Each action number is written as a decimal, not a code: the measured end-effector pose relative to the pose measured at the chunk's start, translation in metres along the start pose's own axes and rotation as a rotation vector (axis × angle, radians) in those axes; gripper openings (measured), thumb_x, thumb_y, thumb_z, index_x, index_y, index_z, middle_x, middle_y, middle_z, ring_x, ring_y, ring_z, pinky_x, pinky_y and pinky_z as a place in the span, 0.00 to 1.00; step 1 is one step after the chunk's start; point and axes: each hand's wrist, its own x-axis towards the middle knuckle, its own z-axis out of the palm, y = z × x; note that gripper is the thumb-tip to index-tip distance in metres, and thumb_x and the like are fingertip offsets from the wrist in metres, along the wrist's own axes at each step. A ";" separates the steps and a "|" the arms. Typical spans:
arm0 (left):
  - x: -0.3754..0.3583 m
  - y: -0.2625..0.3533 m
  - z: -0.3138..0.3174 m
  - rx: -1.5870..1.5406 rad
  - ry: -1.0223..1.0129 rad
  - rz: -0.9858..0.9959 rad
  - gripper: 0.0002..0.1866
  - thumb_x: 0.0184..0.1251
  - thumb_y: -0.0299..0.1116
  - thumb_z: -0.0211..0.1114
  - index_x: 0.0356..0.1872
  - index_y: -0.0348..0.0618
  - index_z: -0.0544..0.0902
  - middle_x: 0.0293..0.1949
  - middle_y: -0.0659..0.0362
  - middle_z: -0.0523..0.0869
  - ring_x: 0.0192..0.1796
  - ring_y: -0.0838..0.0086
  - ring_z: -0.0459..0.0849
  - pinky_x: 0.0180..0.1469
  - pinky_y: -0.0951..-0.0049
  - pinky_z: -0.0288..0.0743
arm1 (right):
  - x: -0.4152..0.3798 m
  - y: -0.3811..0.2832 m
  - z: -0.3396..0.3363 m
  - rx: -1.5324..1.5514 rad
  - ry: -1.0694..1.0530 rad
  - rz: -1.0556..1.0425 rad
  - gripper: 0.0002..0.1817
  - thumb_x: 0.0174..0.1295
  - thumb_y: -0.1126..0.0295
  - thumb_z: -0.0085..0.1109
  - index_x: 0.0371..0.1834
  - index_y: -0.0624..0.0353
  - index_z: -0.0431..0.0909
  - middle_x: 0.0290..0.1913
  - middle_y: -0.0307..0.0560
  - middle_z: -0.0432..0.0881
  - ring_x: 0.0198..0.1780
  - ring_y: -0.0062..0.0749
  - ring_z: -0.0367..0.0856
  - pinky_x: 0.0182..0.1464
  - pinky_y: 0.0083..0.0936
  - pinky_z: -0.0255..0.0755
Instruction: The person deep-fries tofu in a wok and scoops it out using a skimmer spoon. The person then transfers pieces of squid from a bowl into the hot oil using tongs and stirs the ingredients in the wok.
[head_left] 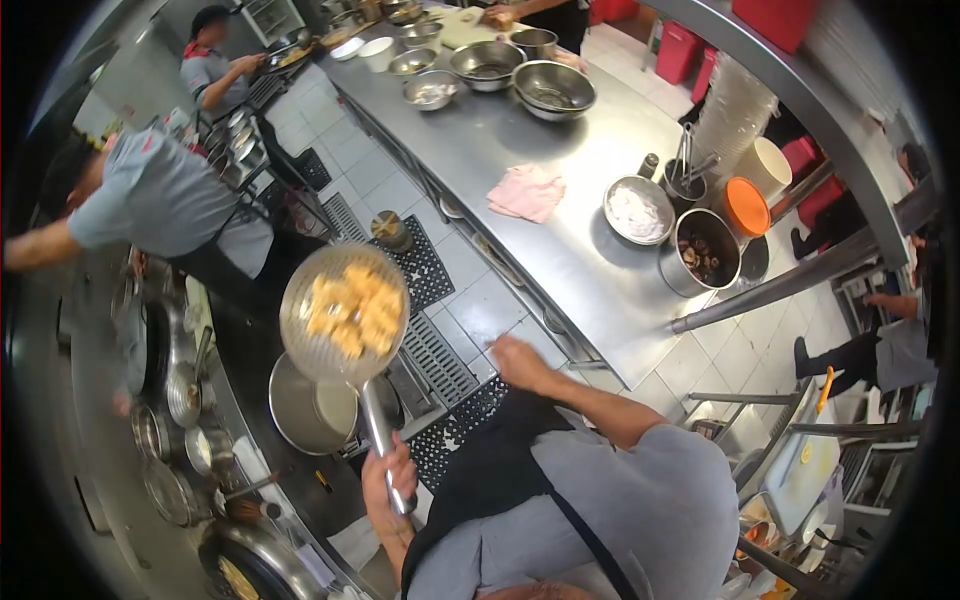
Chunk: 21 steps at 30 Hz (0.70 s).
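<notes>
My left hand point(388, 472) is closed round the metal handle of a large perforated skimmer point(298, 312). Golden, battered-looking fried pieces point(355, 310) lie in its bowl. Below the skimmer, partly covered by it, is a deep metal pot point(290, 405). My right hand point(518, 364) hangs in front of my dark apron, between my body and the steel table. Motion smears its fingers, and no object shows in it.
The steel table point(470, 150) bears metal bowls point(555, 88), a pink cloth point(528, 192) and a pot of dark food point(700, 255). A co-worker point(190, 190) stands close on the left by the cooking line. Another person point(215, 75) works farther back.
</notes>
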 end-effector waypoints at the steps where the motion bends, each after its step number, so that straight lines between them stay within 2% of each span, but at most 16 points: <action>1: 0.035 0.006 0.017 -0.035 -0.091 -0.086 0.14 0.68 0.25 0.58 0.54 0.39 0.73 0.26 0.65 0.71 0.16 0.82 0.66 0.13 0.79 0.60 | 0.006 0.015 -0.028 -0.064 0.110 0.001 0.12 0.68 0.75 0.53 0.50 0.64 0.83 0.42 0.60 0.84 0.43 0.59 0.84 0.47 0.46 0.80; 2: 0.069 0.013 0.035 -0.071 -0.182 -0.167 0.14 0.69 0.26 0.58 0.53 0.39 0.74 0.26 0.65 0.71 0.17 0.83 0.66 0.13 0.79 0.60 | 0.012 0.024 -0.054 -0.130 0.220 -0.002 0.12 0.67 0.76 0.53 0.49 0.64 0.83 0.41 0.58 0.83 0.40 0.58 0.84 0.44 0.46 0.80; 5: 0.164 0.034 0.108 -0.027 -0.262 -0.343 0.12 0.70 0.28 0.59 0.52 0.38 0.75 0.26 0.66 0.71 0.17 0.84 0.67 0.14 0.79 0.62 | 0.020 0.046 -0.100 -0.253 0.463 0.115 0.10 0.65 0.75 0.54 0.46 0.59 0.84 0.36 0.52 0.81 0.37 0.51 0.84 0.39 0.41 0.82; 8: 0.254 0.047 0.193 -0.002 -0.385 -0.458 0.09 0.71 0.28 0.58 0.47 0.36 0.75 0.26 0.66 0.71 0.18 0.84 0.67 0.15 0.80 0.64 | 0.017 0.064 -0.105 -0.281 0.401 0.132 0.10 0.63 0.74 0.57 0.45 0.57 0.85 0.36 0.49 0.81 0.35 0.51 0.84 0.38 0.43 0.82; 10: 0.310 0.049 0.245 0.033 -0.450 -0.508 0.07 0.73 0.31 0.55 0.42 0.36 0.75 0.23 0.67 0.71 0.16 0.84 0.67 0.16 0.80 0.68 | 0.015 0.063 -0.102 -0.289 0.442 0.132 0.09 0.61 0.74 0.59 0.43 0.55 0.86 0.34 0.46 0.81 0.32 0.48 0.84 0.35 0.41 0.82; 12: 0.361 0.047 0.294 -0.024 -0.505 -0.625 0.07 0.72 0.29 0.56 0.33 0.40 0.71 0.21 0.68 0.69 0.16 0.84 0.67 0.17 0.80 0.69 | 0.015 0.057 -0.102 -0.298 0.477 0.132 0.09 0.61 0.74 0.60 0.43 0.54 0.86 0.34 0.46 0.81 0.32 0.47 0.84 0.33 0.40 0.82; 14: 0.395 0.041 0.347 0.077 -0.434 -0.598 0.08 0.69 0.27 0.57 0.30 0.44 0.69 0.20 0.68 0.70 0.16 0.84 0.69 0.17 0.80 0.69 | 0.018 0.056 -0.103 -0.289 0.520 0.124 0.09 0.60 0.74 0.60 0.42 0.55 0.87 0.32 0.46 0.80 0.31 0.45 0.84 0.32 0.38 0.82; 17: 0.431 0.021 0.408 0.308 -0.318 -0.449 0.08 0.68 0.26 0.57 0.28 0.45 0.69 0.18 0.67 0.72 0.17 0.83 0.71 0.17 0.80 0.70 | 0.019 0.051 -0.107 -0.257 0.563 0.151 0.09 0.58 0.75 0.61 0.40 0.56 0.87 0.31 0.46 0.80 0.30 0.45 0.83 0.32 0.38 0.82; 20: 0.467 -0.004 0.440 0.501 -0.306 -0.286 0.08 0.68 0.26 0.56 0.27 0.44 0.69 0.18 0.63 0.73 0.16 0.78 0.72 0.18 0.76 0.72 | 0.020 0.049 -0.110 -0.250 0.567 0.128 0.09 0.58 0.75 0.61 0.40 0.56 0.87 0.30 0.46 0.80 0.30 0.45 0.83 0.33 0.38 0.82; 21: 0.483 -0.009 0.443 0.521 -0.309 -0.307 0.05 0.66 0.25 0.57 0.29 0.41 0.72 0.18 0.60 0.75 0.17 0.74 0.74 0.19 0.73 0.74 | 0.020 0.047 -0.111 -0.247 0.560 0.156 0.09 0.58 0.74 0.61 0.40 0.56 0.87 0.30 0.46 0.80 0.30 0.45 0.83 0.33 0.38 0.82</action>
